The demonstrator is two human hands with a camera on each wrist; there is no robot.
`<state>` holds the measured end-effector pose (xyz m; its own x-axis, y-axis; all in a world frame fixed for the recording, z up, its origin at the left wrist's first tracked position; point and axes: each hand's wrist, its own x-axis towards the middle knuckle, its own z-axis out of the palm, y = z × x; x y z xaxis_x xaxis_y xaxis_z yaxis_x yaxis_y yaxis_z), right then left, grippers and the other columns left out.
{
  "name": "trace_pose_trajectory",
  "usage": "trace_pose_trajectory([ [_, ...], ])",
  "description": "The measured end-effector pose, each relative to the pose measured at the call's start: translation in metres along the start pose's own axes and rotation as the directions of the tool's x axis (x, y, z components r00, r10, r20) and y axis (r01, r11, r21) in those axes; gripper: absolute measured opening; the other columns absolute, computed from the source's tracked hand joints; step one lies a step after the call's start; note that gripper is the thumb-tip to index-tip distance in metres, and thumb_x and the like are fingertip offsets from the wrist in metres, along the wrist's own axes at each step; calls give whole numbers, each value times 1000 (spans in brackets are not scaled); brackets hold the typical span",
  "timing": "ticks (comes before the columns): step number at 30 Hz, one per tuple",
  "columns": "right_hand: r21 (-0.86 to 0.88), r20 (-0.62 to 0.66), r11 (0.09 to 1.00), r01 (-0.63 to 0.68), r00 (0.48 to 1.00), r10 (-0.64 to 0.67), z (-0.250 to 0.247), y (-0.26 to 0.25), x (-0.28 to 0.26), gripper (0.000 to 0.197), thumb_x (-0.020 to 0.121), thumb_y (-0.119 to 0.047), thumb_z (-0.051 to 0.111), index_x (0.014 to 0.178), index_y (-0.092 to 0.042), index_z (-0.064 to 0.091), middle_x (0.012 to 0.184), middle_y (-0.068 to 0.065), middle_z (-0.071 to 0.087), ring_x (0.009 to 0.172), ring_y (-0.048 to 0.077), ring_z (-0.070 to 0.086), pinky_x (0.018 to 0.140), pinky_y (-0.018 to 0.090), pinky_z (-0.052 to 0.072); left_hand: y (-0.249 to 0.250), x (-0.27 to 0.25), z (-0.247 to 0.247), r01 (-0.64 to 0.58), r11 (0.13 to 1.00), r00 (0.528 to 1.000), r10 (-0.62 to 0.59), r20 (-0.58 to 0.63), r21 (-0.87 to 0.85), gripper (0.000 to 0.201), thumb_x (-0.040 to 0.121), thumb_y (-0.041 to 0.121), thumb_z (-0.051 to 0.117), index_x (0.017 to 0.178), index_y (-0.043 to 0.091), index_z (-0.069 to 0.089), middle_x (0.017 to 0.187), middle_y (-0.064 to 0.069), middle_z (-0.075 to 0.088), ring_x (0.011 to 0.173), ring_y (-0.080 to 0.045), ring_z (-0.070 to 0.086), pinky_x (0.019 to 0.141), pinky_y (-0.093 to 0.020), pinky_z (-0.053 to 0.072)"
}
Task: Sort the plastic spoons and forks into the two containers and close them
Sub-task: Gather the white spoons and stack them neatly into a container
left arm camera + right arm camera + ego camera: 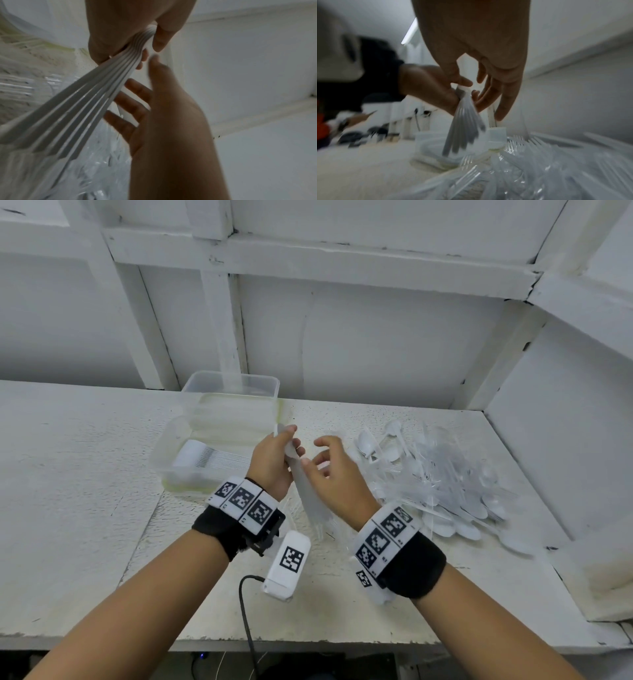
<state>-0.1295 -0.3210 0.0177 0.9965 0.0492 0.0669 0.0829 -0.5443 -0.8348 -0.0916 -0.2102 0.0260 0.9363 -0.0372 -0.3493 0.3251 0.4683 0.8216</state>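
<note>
Head view: a bundle of plastic cutlery handles point(306, 491) runs lengthwise from the table's far side toward its near edge, fanning out at the near end. The left hand point(272, 462) grips its far end. The right hand point(334, 474) hovers just beside, fingers loosely spread, holding nothing. Behind stands a clear container point(191, 446); rightward lies the spoon-and-fork pile point(442, 484).

White plastic spoons and forks point(442, 484) in a translucent, glassy heap on a speckled off-white table point(85, 508). Clear plastic containers point(219, 436), rims tinged yellow-green. Pale grey-white bunch of plastic handles point(89, 97). Black wristbands point(414, 566) bearing white tags printed with black square-code patterns. White-painted wall point(376, 350).
</note>
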Motion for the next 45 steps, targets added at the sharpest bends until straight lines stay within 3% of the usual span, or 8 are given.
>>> trace_pose_trajectory([
  [7,-631,73,740,232,968,-242,20,5,3,50,99,-25,43,144,-9,29,115,12,54,95,26,58,64,29,39,14,4,-5,136,984,991,-134,23,-112,21,97,37,38,88,19,44,74,0,47,76,-16,55,69,-32,40],
  [11,-659,62,705,262,953,-297,25,7,10,44,81,-8,67,123,0,55,88,15,61,64,28,61,48,24,33,16,7,-14,188,975,982,-183,48,-122,22,99,41,31,95,22,42,80,-3,49,86,-19,52,82,-38,40],
  [17,-622,167,706,337,939,-301,28,-1,24,46,97,-17,46,142,-12,36,112,13,54,86,27,59,62,27,37,26,10,-28,179,982,982,-174,73,-59,37,101,42,24,132,23,30,93,-6,55,89,-18,57,90,-41,41],
  [24,-529,196,792,305,952,-235,22,-19,60,37,100,-19,38,136,-12,43,114,12,56,98,27,55,74,28,37,66,19,-65,111,926,981,-160,111,360,32,99,36,38,103,10,56,99,-11,60,90,-22,59,87,-33,46],
  [27,-505,225,809,301,951,-213,21,-28,78,31,98,-18,41,127,-10,51,102,13,57,88,25,52,69,26,32,91,25,-85,49,764,994,-103,46,643,29,99,30,41,111,9,56,102,-11,61,84,-21,59,77,-30,48],
  [32,-512,320,803,304,936,-151,35,-40,107,31,97,-16,45,127,-10,51,111,12,60,101,29,56,83,35,44,110,51,-117,-148,-36,985,84,150,988,27,97,15,39,115,10,60,119,-8,60,106,-22,54,86,-27,39],
  [34,-514,347,797,318,926,-146,45,-43,115,34,97,-16,47,130,-10,47,118,13,59,106,29,56,87,36,44,107,62,-127,-153,-216,983,66,170,964,32,98,12,37,123,10,57,129,-10,52,118,-26,49,96,-29,35],
  [45,-609,474,676,415,874,-110,99,-38,148,30,94,-4,43,122,-11,47,111,14,57,95,32,58,79,40,49,93,86,-149,-112,-421,994,-48,101,900,37,97,9,32,126,7,55,133,-13,47,120,-29,48,102,-33,37],
])
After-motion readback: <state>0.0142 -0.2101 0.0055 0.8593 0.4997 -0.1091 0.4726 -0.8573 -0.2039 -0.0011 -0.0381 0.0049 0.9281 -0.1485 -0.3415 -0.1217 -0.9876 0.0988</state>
